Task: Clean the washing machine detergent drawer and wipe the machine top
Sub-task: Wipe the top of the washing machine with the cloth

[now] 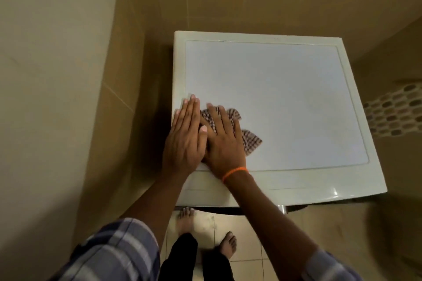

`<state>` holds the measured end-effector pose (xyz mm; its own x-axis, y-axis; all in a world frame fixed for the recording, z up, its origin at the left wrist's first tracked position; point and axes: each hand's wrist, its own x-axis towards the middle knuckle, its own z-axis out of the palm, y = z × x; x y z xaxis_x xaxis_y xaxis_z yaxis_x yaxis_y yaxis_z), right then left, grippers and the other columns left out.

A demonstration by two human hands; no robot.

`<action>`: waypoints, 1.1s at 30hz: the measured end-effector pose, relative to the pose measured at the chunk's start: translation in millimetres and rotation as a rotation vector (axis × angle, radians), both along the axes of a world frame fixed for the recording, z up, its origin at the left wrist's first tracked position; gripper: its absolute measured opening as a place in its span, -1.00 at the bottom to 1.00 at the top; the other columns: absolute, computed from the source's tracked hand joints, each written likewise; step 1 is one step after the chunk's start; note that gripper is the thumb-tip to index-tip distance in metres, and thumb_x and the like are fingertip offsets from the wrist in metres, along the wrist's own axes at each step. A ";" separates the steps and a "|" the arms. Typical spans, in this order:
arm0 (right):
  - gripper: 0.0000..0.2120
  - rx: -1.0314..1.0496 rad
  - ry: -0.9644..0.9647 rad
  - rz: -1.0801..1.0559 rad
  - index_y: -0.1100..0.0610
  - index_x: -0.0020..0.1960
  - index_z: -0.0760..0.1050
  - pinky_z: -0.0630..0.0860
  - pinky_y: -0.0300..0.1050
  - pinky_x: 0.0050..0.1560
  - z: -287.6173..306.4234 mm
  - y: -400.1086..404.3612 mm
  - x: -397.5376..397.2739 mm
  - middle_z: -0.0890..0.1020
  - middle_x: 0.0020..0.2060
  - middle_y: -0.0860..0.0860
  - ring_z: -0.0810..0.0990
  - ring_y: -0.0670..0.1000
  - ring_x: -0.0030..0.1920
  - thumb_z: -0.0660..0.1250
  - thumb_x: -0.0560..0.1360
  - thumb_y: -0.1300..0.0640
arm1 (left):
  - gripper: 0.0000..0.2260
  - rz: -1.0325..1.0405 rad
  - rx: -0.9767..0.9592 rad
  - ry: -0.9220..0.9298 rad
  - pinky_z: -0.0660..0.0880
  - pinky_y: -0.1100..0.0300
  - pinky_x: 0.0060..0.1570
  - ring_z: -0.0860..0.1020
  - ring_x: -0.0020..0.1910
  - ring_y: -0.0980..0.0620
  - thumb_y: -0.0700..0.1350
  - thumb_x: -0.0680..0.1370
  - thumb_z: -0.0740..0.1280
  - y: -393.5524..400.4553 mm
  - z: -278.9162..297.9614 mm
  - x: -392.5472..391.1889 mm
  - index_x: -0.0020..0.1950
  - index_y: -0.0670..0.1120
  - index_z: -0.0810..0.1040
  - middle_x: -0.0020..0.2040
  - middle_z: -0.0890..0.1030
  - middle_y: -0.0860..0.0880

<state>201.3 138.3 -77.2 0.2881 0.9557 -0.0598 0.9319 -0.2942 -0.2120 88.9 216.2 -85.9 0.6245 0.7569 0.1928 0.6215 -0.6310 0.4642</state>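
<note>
Both hands flat, right hand (222, 138) pressing checked cloth (250, 141), left hand (186, 136) alongside, machine top (285, 98)

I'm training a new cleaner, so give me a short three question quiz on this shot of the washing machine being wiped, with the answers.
1. True or false: both hands lie flat, fingers straight, near the front left corner of the machine top.
2. Which hand presses directly on the checked cloth: A) left hand, B) right hand?
3. Fill in: the orange band sits on the ____ wrist.

Key
1. True; the left hand's thumb overlaps the right hand.
2. B; the cloth pokes out beyond the right hand's fingers.
3. Right.
</note>
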 end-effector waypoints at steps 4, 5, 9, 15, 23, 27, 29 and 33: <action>-0.38 -0.040 -0.004 -0.073 -0.11 0.72 0.09 0.00 0.27 0.68 3.9 -51.2 -20.6 -0.02 0.74 0.00 -0.16 0.09 0.73 0.03 0.72 -0.30 | -0.46 -0.062 0.048 0.099 0.14 -0.16 0.68 0.05 0.76 -0.03 0.05 0.80 -0.05 2.5 -6.7 -1.5 0.75 -0.16 0.13 0.76 0.14 -0.11; -0.38 -0.035 -0.004 -0.083 -0.12 0.72 0.09 0.01 0.27 0.67 3.0 -51.7 -20.7 -0.02 0.74 -0.01 -0.16 0.08 0.73 0.03 0.72 -0.31 | -0.45 -0.060 0.051 0.117 0.14 -0.16 0.69 0.05 0.76 -0.03 0.07 0.80 -0.06 3.1 -8.1 -1.4 0.75 -0.15 0.13 0.76 0.15 -0.11; -0.36 0.010 -0.017 -0.096 -0.15 0.72 0.07 0.02 0.28 0.66 -2.1 -23.0 2.9 0.03 0.73 -0.02 -0.09 0.08 0.73 -0.02 0.70 -0.34 | -0.48 -0.016 0.045 0.071 0.17 -0.16 0.68 0.12 0.74 -0.05 0.05 0.81 -0.04 1.8 -9.8 1.8 0.72 -0.15 0.25 0.73 0.25 -0.10; -0.39 0.099 -0.039 -0.163 -0.14 0.70 0.16 0.06 0.31 0.65 -12.6 73.2 97.3 0.17 0.71 0.01 0.08 0.16 0.71 0.06 0.71 -0.31 | -0.47 0.036 0.030 0.154 0.08 -0.11 0.71 0.08 0.75 -0.09 0.10 0.80 0.03 4.6 -10.0 9.7 0.74 -0.09 0.22 0.74 0.22 -0.07; -0.36 -0.056 0.068 -0.246 -0.23 0.71 -0.01 -0.15 0.32 0.66 6.6 206.3 190.7 0.00 0.73 -0.01 -0.11 0.15 0.72 -0.02 0.69 -0.36 | -0.43 0.091 0.028 0.203 0.07 -0.04 0.73 0.07 0.76 -0.06 0.12 0.76 0.12 4.1 -8.5 13.2 0.76 -0.02 0.18 0.75 0.20 0.00; -0.37 -0.020 0.063 -0.225 -0.22 0.72 -0.01 -0.15 0.32 0.66 3.5 188.1 181.7 0.00 0.73 -0.01 -0.12 0.15 0.72 -0.04 0.70 -0.36 | -0.44 0.099 0.026 0.172 0.14 -0.08 0.71 0.15 0.74 -0.09 0.12 0.74 0.17 4.1 -7.8 14.1 0.72 -0.03 0.28 0.72 0.28 -0.02; -0.37 0.003 0.052 -0.206 -0.20 0.72 0.01 -0.10 0.33 0.66 0.6 158.9 175.1 0.03 0.73 0.00 -0.08 0.16 0.72 -0.04 0.70 -0.36 | -0.44 0.095 0.022 0.164 0.14 -0.08 0.71 0.15 0.74 -0.08 0.10 0.73 0.20 2.5 -6.6 15.3 0.72 -0.04 0.29 0.72 0.28 -0.02; -0.38 0.064 -0.004 -0.183 -0.17 0.71 0.09 0.00 0.34 0.65 -7.7 80.3 148.1 0.12 0.72 0.01 0.03 0.18 0.71 -0.01 0.71 -0.33 | -0.44 0.064 0.027 0.168 0.11 -0.08 0.71 0.10 0.75 -0.04 0.08 0.75 0.15 3.4 -3.1 12.3 0.74 -0.05 0.24 0.73 0.25 -0.02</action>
<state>349.4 218.6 -84.8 0.4577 0.8891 0.0006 0.8649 -0.4451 -0.2319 101.2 219.6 -89.0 0.6005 0.7919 0.1107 0.7279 -0.5987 0.3343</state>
